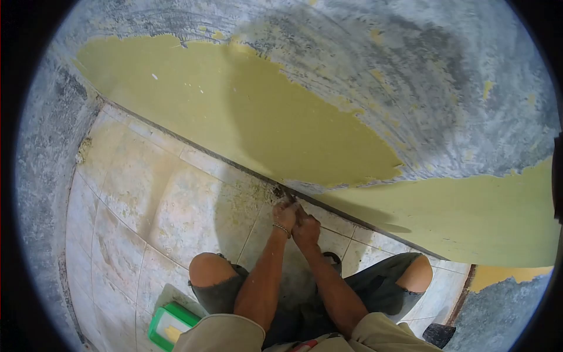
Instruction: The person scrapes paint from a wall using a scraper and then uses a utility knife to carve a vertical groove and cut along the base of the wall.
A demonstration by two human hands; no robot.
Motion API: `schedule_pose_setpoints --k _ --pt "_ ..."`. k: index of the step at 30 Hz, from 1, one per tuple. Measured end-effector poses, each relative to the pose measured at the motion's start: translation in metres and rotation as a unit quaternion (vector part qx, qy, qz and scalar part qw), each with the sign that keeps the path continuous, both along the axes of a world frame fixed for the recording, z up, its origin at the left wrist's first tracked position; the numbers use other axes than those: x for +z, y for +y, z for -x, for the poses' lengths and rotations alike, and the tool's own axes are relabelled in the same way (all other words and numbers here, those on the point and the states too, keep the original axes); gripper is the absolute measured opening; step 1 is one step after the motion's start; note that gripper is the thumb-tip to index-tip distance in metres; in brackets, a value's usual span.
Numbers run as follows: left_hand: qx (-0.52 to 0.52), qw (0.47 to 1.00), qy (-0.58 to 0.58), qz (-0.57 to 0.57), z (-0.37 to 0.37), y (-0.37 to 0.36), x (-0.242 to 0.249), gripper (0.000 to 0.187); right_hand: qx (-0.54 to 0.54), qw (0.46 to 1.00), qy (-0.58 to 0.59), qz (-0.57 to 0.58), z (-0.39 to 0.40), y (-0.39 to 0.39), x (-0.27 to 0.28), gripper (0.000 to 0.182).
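My left hand, with a bracelet at its wrist, is closed low at the foot of the wall. Pressed against it, my right hand is closed too. Between and just beyond the fingers shows a small dark end of something, too hidden to name. The fingers are close to the dark seam where the floor meets the wall. Yellow-green paint covers the lower wall in a ragged-edged patch. Above it the wall is scraped to bare grey plaster.
Paint crumbs lie on the pale floor tiles left of my hands. A green-edged container stands by my left knee. A grey side wall bounds the left. A dark object lies at the lower right.
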State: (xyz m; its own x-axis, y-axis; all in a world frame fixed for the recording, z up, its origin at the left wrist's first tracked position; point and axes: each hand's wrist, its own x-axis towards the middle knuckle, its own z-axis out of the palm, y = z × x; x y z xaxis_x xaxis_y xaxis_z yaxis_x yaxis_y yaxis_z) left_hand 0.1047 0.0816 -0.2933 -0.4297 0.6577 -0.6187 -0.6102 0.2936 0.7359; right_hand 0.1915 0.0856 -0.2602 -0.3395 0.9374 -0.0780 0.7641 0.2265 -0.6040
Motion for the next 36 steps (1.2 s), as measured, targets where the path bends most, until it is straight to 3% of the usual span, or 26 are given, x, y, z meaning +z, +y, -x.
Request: schedule_pose_setpoints --k 2,3,5,7,9,12,14,18,20,21,22,23,24,25,26,28,30,31,32,36 --pt "-0.044 0.988 0.150 -0.016 -0.004 -0.001 -0.003 0.011 -0.005 1.000 -0.001 -0.016 0.004 -0.001 0.001 0.030" --pt "-0.042 0.987 0.152 -0.015 0.004 0.005 -0.006 0.011 -0.015 0.999 0.011 -0.034 0.010 -0.001 0.000 0.034" --pt "0.001 0.999 0.021 0.040 0.015 0.003 -0.018 0.011 -0.028 0.999 0.019 -0.040 0.012 -0.011 -0.011 0.037" --pt "-0.006 0.997 0.075 -0.015 0.016 0.002 -0.033 0.010 -0.008 1.000 0.008 0.017 0.027 0.005 -0.025 0.039" --pt "-0.015 0.989 0.130 -0.069 0.017 0.003 -0.034 0.010 -0.029 0.999 0.013 0.031 0.020 0.006 0.002 0.037" --pt "-0.077 0.987 0.137 0.014 0.013 0.002 -0.004 0.012 -0.050 0.997 0.003 0.060 0.023 0.004 0.022 0.034" --pt "0.001 0.999 -0.047 0.014 0.025 -0.001 -0.013 0.011 -0.045 0.996 -0.003 0.074 0.027 0.000 0.014 0.032" --pt "0.026 0.994 -0.107 0.006 0.038 0.005 -0.016 0.011 0.003 0.996 -0.025 0.090 0.035 0.016 0.000 0.032" --pt "-0.119 0.979 0.083 0.143 0.043 0.015 0.003 0.013 -0.002 0.994 -0.018 0.103 0.027 0.021 0.007 0.032" --pt "-0.134 0.977 0.085 0.142 0.049 0.017 -0.012 0.013 0.044 0.991 -0.066 0.111 0.022 0.026 0.012 0.031" --pt "-0.322 0.918 0.221 0.064 0.061 0.023 -0.044 0.015 0.092 0.982 -0.115 0.116 0.019 0.034 0.017 0.029" --pt "-0.420 0.862 0.283 0.024 0.062 0.028 -0.038 0.016 0.079 0.983 -0.115 0.116 0.017 0.041 0.022 0.029" --pt "-0.497 0.796 0.345 -0.027 0.064 0.034 -0.031 0.017 0.139 0.968 -0.172 0.122 0.017 0.051 0.028 0.027" --pt "-0.417 0.890 0.176 0.054 0.063 0.041 0.020 0.021 0.198 0.945 -0.227 0.126 0.021 0.065 0.035 0.025" --pt "-0.316 0.939 -0.001 0.136 0.064 0.046 0.055 0.024 0.189 0.948 -0.225 0.123 0.026 0.076 0.061 0.025" --pt "-0.391 0.912 -0.012 0.128 0.076 0.048 0.069 0.024 0.330 0.860 -0.359 0.152 0.035 0.086 0.141 0.023" --pt "-0.460 0.879 -0.025 0.119 0.090 0.046 0.085 0.025 0.340 0.841 -0.391 0.156 0.027 0.086 0.177 0.023" --pt "-0.477 0.869 0.050 0.119 0.099 0.044 0.100 0.025 0.358 0.818 -0.422 0.157 0.022 0.085 0.193 0.023" --pt "-0.490 0.854 0.124 0.119 0.109 0.040 0.108 0.026 0.361 0.810 -0.430 0.166 0.014 0.082 0.212 0.023" --pt "-0.442 0.875 0.193 0.037 0.159 0.018 0.110 0.029 0.350 0.813 -0.421 0.198 -0.034 0.074 0.240 0.026"
